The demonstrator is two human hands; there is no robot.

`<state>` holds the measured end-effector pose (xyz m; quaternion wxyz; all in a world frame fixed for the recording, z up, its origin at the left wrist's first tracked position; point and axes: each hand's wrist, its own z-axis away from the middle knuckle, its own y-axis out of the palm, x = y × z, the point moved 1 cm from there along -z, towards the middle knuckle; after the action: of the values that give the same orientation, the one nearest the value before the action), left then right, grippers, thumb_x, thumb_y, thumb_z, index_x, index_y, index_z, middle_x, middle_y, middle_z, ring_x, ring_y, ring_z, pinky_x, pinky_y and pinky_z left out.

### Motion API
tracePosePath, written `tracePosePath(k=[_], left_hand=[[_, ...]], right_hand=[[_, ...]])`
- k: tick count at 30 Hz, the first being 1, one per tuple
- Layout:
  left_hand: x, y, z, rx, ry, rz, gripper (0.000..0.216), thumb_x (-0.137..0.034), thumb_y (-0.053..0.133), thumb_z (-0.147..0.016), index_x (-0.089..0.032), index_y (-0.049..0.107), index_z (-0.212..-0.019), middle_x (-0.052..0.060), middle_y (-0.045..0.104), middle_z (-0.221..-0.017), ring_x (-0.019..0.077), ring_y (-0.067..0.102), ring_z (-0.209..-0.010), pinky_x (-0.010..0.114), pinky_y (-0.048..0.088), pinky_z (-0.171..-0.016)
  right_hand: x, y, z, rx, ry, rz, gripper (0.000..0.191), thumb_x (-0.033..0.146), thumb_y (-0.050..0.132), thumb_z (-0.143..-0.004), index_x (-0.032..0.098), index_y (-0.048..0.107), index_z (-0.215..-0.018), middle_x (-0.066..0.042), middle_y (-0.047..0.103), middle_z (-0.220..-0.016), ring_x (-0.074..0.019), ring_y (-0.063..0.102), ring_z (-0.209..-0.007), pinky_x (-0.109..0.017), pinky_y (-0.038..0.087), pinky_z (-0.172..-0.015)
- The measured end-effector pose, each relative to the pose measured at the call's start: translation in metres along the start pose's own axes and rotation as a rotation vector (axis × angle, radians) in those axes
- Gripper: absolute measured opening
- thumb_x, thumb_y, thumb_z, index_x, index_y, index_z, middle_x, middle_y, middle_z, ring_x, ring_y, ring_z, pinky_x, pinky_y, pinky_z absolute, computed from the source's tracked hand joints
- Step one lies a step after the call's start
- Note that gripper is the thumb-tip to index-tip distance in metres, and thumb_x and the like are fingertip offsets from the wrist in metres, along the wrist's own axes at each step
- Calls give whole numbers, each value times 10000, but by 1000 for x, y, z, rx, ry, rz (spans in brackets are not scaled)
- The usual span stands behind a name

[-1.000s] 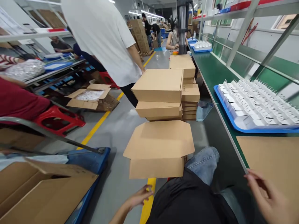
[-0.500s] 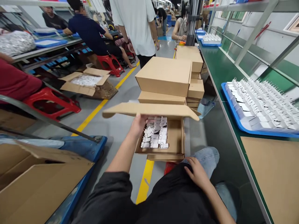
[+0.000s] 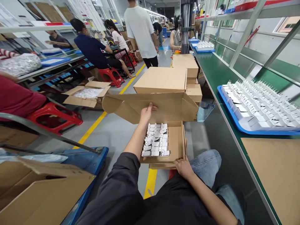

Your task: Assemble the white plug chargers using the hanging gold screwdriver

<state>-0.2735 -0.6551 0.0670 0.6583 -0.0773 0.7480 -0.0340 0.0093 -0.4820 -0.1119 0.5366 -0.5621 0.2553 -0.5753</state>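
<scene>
- Cardboard box (image 3: pixel 175 137), lid raised, sits in front of the seated person, on top of another box; white pieces (image 3: pixel 156 140) in rows fill its left part, and the right part shows bare card.
- Left hand (image 3: pixel 146 113) presses against the inner face of the lid (image 3: pixel 168 106), below its top edge, not clamped on it.
- Right hand (image 3: pixel 184 167) is at the box's near right corner, fingers curled at the rim; I cannot tell whether it truly grips. The two hands are well apart.
- What's new: a second ago the lid hid the contents; half a second ago it tilted over them, with the right hand by the thigh. Now the lid leans further back and that hand has come to the box. To my eye, the pieces can now be reached and the box is steadied.
- Just beyond the lid stand stacked boxes (image 3: pixel 161 76).
- To the right, a green bench (image 3: pixel 211 62) bears a blue tray (image 3: pixel 257 132) of similar white pieces and a flat brown sheet (image 3: pixel 269 168).
- To the left, an open carton (image 3: pixel 47 193) rests on a blue cart (image 3: pixel 96 156).
- Farther off, a person in a white shirt (image 3: pixel 139 31) stands in the aisle.
</scene>
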Motion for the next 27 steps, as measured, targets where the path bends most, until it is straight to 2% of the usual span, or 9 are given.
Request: tracePosePath(k=[4, 8, 12, 15, 19, 23, 25, 27], left_hand=[[2, 5, -16, -6, 1, -5, 603, -734, 567, -863, -166, 701, -711, 125, 780, -812, 236, 746, -814, 344, 575, -856], [0, 9, -27, 16, 78, -127, 509, -648, 598, -887, -166, 697, -757, 106, 777, -820, 215, 734, -795, 342, 561, -846], [5, 8, -23, 48, 128, -170, 391, -546, 628, -892, -174, 705, -801, 93, 782, -861, 209, 725, -834, 343, 538, -891], [15, 1, -12, 114, 148, -159, 332, -499, 638, -886, -182, 724, -928, 87, 790, -945, 201, 728, -906, 332, 537, -932], [31, -16, 4, 174, 134, -202, 407, -550, 612, -886, -184, 712, -1033, 105, 787, -1015, 209, 733, -941, 344, 547, -948], [40, -31, 9, 241, 107, -342, 387, -540, 612, -879, -194, 736, -1002, 116, 787, -1083, 256, 720, -1029, 369, 519, -1003], [43, -30, 8, 302, 84, -434, 333, -496, 635, -873, -215, 757, -1004, 98, 789, -1124, 273, 714, -1048, 370, 498, -1024], [48, -21, 4, 400, 42, -522, 270, -448, 682, -848, -226, 779, -967, 81, 801, -1082, 284, 724, -1008, 365, 500, -1005]], right_hand=[[5, 0, 7, 35, -30, 19, 338, 127, 389, -1029, 194, 711, -1109, -111, 782, -1102, -239, 725, -1059, -508, 320, -1188], [6, 0, 18, 47, -35, 19, 320, 141, 407, -1032, 207, 717, -1073, -101, 790, -1065, -240, 737, -1019, -511, 357, -1170], [3, 0, 23, 31, -17, 1, 320, 182, 409, -1050, 208, 727, -1036, -95, 796, -995, -245, 748, -982, -503, 395, -1153], [4, -1, 24, 8, 11, -26, 294, 216, 435, -1055, 206, 728, -1035, -95, 796, -986, -248, 746, -996, -534, 359, -1192], [10, -7, 25, -29, 41, -82, 275, 317, 474, -1064, 211, 710, -1156, -103, 784, -1118, -256, 726, -1096, -587, 277, -1251], [16, -18, 20, -58, 55, -131, 383, 301, 371, -1091, 183, 652, -1324, -137, 714, -1336, -269, 593, -1360, -567, 199, -1301], [19, -20, 12, -40, 63, -150, 404, 257, 396, -1074, 159, 595, -1412, -152, 672, -1405, -269, 573, -1388, -519, 260, -1293], [21, -20, -1, 4, 93, -169, 484, 215, 468, -1036, 136, 490, -1512, -183, 630, -1452, -277, 638, -1309, -466, 424, -1203]])
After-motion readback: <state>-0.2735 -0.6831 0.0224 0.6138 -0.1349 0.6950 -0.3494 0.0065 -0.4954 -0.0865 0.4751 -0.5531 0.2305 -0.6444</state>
